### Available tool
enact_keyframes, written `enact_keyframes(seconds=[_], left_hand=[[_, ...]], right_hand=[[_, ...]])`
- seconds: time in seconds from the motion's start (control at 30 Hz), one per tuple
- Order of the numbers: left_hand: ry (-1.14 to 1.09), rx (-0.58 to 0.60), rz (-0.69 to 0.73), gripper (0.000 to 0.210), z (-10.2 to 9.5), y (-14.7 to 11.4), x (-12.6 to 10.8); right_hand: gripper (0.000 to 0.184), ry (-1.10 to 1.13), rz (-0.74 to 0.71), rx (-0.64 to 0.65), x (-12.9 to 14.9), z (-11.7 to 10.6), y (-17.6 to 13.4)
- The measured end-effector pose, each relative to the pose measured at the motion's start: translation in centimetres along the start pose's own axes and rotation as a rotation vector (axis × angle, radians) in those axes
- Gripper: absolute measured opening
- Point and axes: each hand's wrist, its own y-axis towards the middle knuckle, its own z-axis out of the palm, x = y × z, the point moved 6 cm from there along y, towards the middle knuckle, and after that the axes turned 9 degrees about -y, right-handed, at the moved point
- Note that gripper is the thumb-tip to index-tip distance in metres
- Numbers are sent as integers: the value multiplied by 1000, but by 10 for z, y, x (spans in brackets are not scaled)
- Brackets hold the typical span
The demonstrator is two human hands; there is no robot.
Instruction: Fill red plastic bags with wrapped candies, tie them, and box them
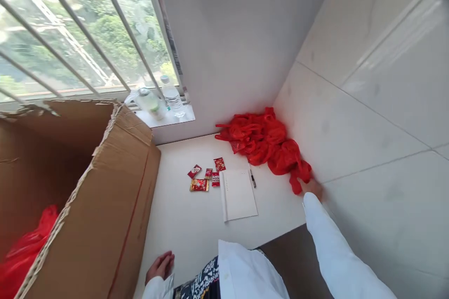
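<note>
My right hand (314,189) is at the right end of a heap of crumpled red plastic bags (257,135) against the wall. Its fingers are closed on the nearest red plastic bag (300,175) and partly hidden by it. Low on the left, my left hand (160,265) rests by the front edge of the white table (185,224), fingers loosely bent and holding nothing. Between my hands lies an open notebook (240,194) with a pen (252,177) along its right side. Several small red packets (199,185) are grouped to the notebook's left.
A large open cardboard box (129,187) stands on the left, with red plastic (31,247) inside. On the windowsill (187,113) are a water bottle (171,96) and a pale jug (149,103). A tiled wall (368,149) bounds the right side.
</note>
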Motion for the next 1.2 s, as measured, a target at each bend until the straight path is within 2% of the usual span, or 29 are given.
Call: enact_keyframes(seconds=[0.1, 0.2, 0.27, 0.33, 0.4, 0.47, 0.53, 0.63, 0.73, 0.83, 0.93, 1.03, 1.2], left_hand=[[-93, 10, -54, 33, 9, -5, 0], [-122, 28, -77, 28, 16, -9, -6], [-115, 53, -66, 25, 20, -10, -15], [-90, 91, -33, 24, 23, -6, -28], [-54, 142, 27, 22, 26, 3, -45], [-17, 201, 113, 20, 31, 14, -66], [16, 270, 220, 19, 40, 23, -90], [61, 378, 397, 23, 55, 26, -124], [126, 451, 511, 35, 65, 22, -139], [209, 483, 533, 41, 64, 22, -130], [272, 474, 497, 32, 59, 27, -108], [319, 488, 462, 33, 59, 29, -91], [394, 539, 431, 35, 75, 26, -90]], right_hand=[[49, 10, -5, -35, -3, 4, -4], [53, 27, -45, -109, -15, -1, -20], [53, 37, -104, -138, -20, -5, -34], [49, 47, -258, -139, -13, -6, -54], [41, 81, -571, -108, 15, -6, -88], [35, 134, -957, -35, 54, -4, -140], [33, 163, -1229, 82, 93, 3, -198], [31, 130, -1409, 178, 145, 22, -272], [31, 83, -1538, 209, 181, 49, -328], [31, 38, -1616, 204, 202, 74, -362], [36, 17, -1616, 159, 207, 88, -376], [44, 21, -1528, 65, 199, 89, -375], [30, -20, -1384, -6, 177, 90, -363]])
